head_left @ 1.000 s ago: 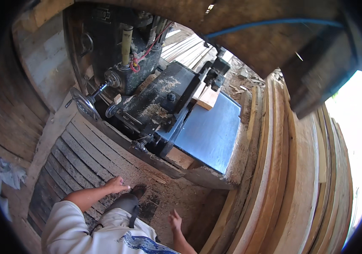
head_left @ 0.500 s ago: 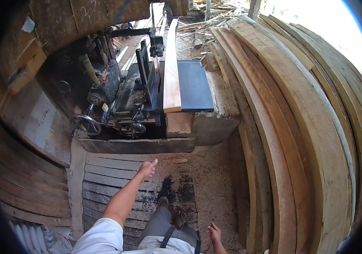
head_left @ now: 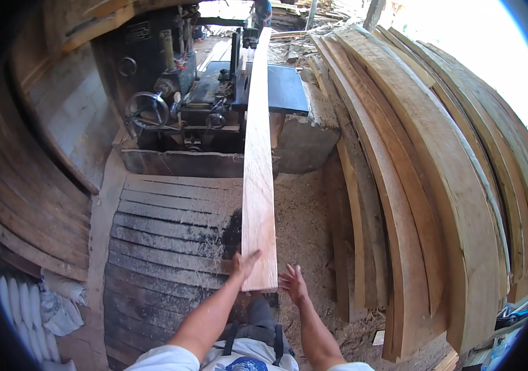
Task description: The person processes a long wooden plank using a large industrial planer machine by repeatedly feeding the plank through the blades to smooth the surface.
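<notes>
A long pale wooden board (head_left: 257, 191) reaches from the black table (head_left: 288, 93) of a machine that looks like a band saw toward my body. Its near end hangs out in front of my waist. My left hand (head_left: 244, 266) grips the board's left edge close to that end, thumb laid over the top face and the other fingers underneath, hidden. Beside the right corner of the same end, my right hand (head_left: 293, 284) is open with fingers apart, at or just off the edge; I cannot tell whether it touches.
At left on the machine is a handwheel (head_left: 147, 110). Long thick planks (head_left: 412, 161) lie stacked along the right. Beyond the machine, a person in blue (head_left: 264, 12) is partly visible at the board's far end. Sawdust covers the slatted wooden floor (head_left: 165, 229).
The board has come much farther toward me over the table's near edge. My left hand has moved onto its end, and my right hand has risen beside it. The person in blue has come into view.
</notes>
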Demonstrator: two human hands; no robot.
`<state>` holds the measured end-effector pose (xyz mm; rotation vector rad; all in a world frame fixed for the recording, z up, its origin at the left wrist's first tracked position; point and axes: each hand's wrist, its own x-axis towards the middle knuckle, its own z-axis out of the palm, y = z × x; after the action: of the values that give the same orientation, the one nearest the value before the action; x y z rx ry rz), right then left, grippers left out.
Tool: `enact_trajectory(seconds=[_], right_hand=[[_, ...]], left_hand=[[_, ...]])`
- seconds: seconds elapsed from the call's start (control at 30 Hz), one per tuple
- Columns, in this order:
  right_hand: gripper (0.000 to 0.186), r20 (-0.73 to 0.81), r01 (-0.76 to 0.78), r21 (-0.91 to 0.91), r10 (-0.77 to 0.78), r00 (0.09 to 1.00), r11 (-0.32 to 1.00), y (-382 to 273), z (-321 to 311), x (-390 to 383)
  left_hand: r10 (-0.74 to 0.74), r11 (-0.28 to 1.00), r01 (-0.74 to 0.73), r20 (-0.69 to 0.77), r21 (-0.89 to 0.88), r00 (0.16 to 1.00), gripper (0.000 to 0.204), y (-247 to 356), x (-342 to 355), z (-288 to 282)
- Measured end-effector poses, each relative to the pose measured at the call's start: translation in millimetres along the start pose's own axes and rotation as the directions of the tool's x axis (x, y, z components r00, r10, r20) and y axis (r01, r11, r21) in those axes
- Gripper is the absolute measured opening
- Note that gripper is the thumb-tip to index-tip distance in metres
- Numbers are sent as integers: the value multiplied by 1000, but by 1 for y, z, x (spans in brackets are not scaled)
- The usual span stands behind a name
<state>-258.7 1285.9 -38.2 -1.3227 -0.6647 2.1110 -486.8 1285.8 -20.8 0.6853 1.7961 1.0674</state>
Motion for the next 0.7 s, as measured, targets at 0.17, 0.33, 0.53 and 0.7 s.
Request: enact_trajectory(seconds=[0.17, 0.33, 0.53, 0.7], right_hand=[[67, 36, 163, -150, -160, 987, 975, 99, 13, -75], [54, -1, 240, -285, -251, 968, 928, 238, 14, -227], [53, -35, 205, -397, -238, 971, 895, 369, -67, -370], [68, -76, 11, -437, -50, 996, 899, 425, -100, -526]], left_hand=[[-65, 994, 66, -9, 83, 998, 70, -70, -213, -9], [-20, 961, 32, 48, -275, 999, 74, -174, -383, -51], [-295, 737, 474, 401, -481, 867, 76, -326, -549, -27], [-438, 661, 612, 439, -433, 784, 74, -363, -715, -22]])
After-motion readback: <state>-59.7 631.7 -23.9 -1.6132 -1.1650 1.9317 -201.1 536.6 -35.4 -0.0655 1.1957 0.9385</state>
